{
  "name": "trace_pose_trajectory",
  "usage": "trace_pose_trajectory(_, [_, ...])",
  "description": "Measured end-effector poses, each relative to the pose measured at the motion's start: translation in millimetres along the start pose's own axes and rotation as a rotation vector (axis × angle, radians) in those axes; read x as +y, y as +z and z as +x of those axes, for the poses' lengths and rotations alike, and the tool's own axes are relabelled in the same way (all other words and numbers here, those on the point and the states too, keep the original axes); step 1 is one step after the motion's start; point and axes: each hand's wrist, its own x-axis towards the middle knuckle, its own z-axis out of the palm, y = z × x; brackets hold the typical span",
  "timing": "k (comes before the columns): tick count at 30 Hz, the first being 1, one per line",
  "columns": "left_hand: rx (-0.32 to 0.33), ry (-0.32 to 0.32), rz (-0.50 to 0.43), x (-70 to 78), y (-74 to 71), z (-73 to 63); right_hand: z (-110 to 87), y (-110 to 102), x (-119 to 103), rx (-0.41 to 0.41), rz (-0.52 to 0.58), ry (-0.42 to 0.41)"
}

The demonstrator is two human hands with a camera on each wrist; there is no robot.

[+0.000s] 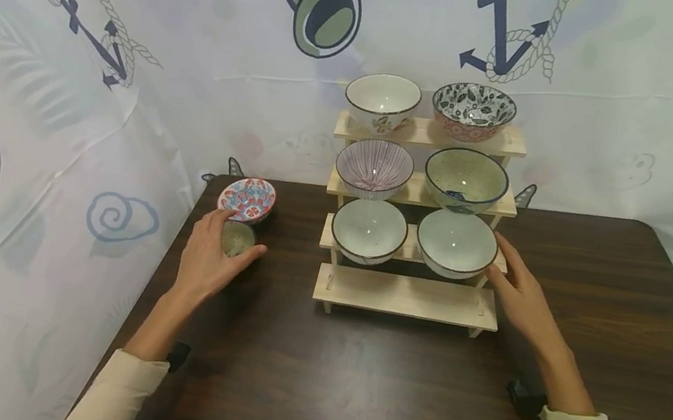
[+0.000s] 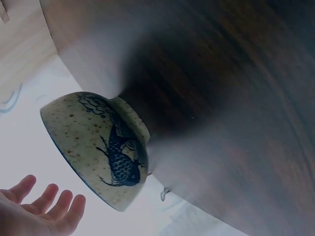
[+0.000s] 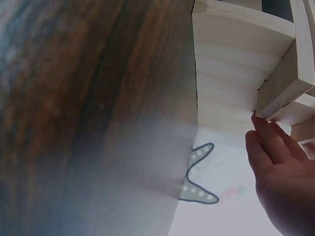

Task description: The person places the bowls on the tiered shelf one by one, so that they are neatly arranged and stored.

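My left hand (image 1: 206,255), fingers spread, reaches over a small speckled green bowl (image 1: 237,240) at the table's left. In the left wrist view, a dark blue fish shows on the bowl's (image 2: 93,147) outside, and the fingers (image 2: 59,209) stand apart just off its rim. A red, blue and white patterned bowl (image 1: 249,198) sits right behind it. My right hand (image 1: 520,301) is at the right side of a stepped wooden stand (image 1: 405,298), beside a pale dark-rimmed bowl (image 1: 457,242). Its fingertips meet the stand's edge in the right wrist view.
Also on the stand are a second pale bowl (image 1: 369,231), a purple-striped bowl (image 1: 374,168), a green bowl (image 1: 467,179), a white flowered bowl (image 1: 384,96) and a black-leaf-patterned bowl (image 1: 472,110). The dark wooden table (image 1: 340,394) backs onto a printed cloth (image 1: 179,119).
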Motion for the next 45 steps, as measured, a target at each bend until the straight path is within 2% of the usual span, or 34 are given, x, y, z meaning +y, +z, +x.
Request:
trace_pose_trajectory(20, [-0.082,-0.061,0.062,-27.8,9.8,1.2,-0.8,0.1,-2.4,0.0,0.0,0.005])
trace_pose_trajectory(33, [-0.181,-0.159,0.087,-34.3,11.2,-1.0,-0.9,0.4,-2.4,0.002,0.012,-0.006])
trace_pose_trajectory(45, [-0.193,-0.17,0.065,-38.5,14.4,0.5,-1.1,-0.1,-2.9,0.006,0.0,-0.005])
